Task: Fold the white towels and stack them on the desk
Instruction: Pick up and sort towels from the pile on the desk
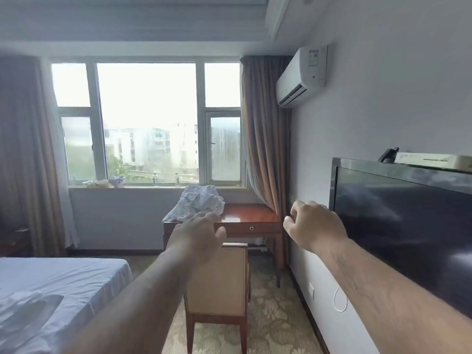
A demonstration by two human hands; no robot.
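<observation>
A crumpled heap of white cloth towels (pixel 200 201) lies unfolded at the left end of the glossy reddish-brown wooden desk (pixel 249 215), centre of the frame below the window, one corner hanging over the edge. The left hand (pixel 198 232) and right hand (pixel 315 226) reach forward at centre, fingers loosely spread, holding nothing. Risk: a careless tug could slide the heap off the polished top; the beige upholstered wooden chair (pixel 219 277), lower centre, blocks the approach.

Glossy wooden desk (pixel 251 215) (crumpled cloth towels (pixel 200 200))
</observation>
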